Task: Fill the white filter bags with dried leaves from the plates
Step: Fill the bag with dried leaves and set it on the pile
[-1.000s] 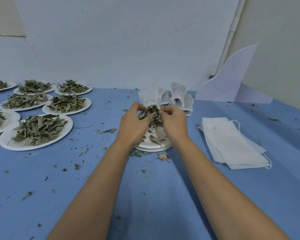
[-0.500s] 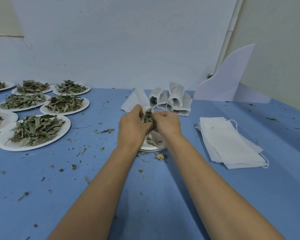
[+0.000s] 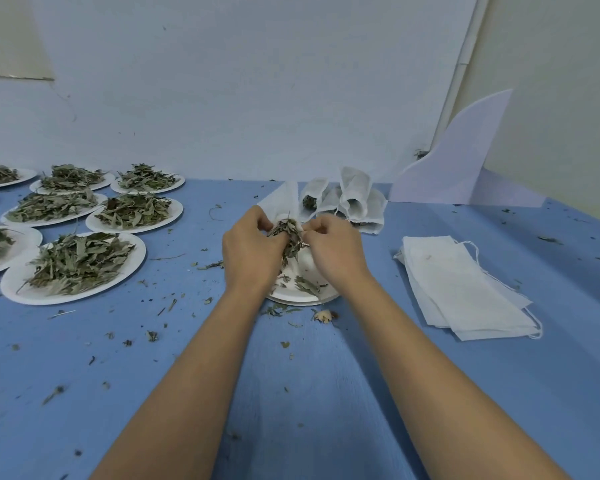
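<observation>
Both hands sit slightly wider apart than half a second ago, so I see more of the leaf bunch (image 3: 289, 239) between them, at frame centre above a nearly bare plate (image 3: 302, 300). Left hand (image 3: 252, 252) and right hand (image 3: 338, 254) curl their fingers closed on that bunch from either side. A white filter bag (image 3: 280, 201) pokes up just behind the left fingers (image 3: 260, 219); whether they pinch it too, I cannot tell.
</observation>
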{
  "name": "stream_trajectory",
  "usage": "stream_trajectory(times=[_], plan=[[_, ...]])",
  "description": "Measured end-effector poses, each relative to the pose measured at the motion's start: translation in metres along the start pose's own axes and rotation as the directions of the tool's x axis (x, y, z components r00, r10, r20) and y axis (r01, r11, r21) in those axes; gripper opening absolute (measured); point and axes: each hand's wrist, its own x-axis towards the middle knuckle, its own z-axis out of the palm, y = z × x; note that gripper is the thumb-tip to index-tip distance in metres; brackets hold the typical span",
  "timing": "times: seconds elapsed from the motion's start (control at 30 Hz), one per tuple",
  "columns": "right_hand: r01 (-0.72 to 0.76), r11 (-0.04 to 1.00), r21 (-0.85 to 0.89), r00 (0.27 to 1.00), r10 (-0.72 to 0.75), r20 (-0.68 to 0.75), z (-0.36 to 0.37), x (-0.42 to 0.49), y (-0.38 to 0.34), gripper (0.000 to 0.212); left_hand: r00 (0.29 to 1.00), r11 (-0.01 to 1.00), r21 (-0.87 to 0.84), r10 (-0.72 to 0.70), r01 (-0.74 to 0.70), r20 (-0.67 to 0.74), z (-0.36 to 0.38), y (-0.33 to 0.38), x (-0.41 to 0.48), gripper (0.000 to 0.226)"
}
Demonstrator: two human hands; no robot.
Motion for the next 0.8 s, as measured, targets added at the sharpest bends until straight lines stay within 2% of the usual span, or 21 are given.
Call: stream_trajectory(times=[0.17, 0.3, 0.4, 0.47, 0.63, 0.7, 0.8], plan=[[0.176, 0.983, -0.045, 0.979, -0.171, 0.108, 0.004, -0.007, -0.003, 0.013, 0.995, 0.999, 0.023, -0.034, 0.036, -0.092, -0.003, 0.0, 0.001, 0.033], [0.217, 0.976, 0.026, 0.957, -0.218, 0.19, 0.006, -0.011, -0.004, 0.013, 0.984, 0.997, 0.025, -0.066, 0.071, -0.168, -0.002, -0.002, 0.001, 0.034], [0.202, 0.975, 0.088, 0.962, -0.214, 0.171, 0.003, -0.01, -0.004, 0.014, 0.979, 0.998, -0.014, -0.066, 0.065, -0.191, -0.001, 0.002, 0.003, 0.034], [0.172, 0.975, 0.139, 0.976, -0.188, 0.11, 0.003, -0.009, -0.003, 0.014, 0.984, 0.997, -0.054, -0.055, 0.047, -0.169, 0.001, 0.005, 0.004, 0.033], [-0.064, 0.946, 0.318, 0.998, 0.059, 0.025, 0.002, -0.001, 0.005, 0.015, 0.995, 0.994, -0.102, -0.024, 0.034, 0.097, 0.0, 0.01, 0.002, 0.021], [-0.095, 0.947, 0.307, 0.995, 0.099, 0.004, -0.002, 0.002, 0.007, 0.019, 0.975, 0.992, -0.112, -0.038, 0.064, 0.221, -0.002, 0.01, 0.005, 0.017], [-0.13, 0.944, 0.305, 0.99, 0.142, -0.018, -0.005, 0.005, 0.008, 0.018, 0.908, 0.992, -0.094, -0.035, 0.081, 0.417, -0.007, 0.012, 0.008, 0.016]])
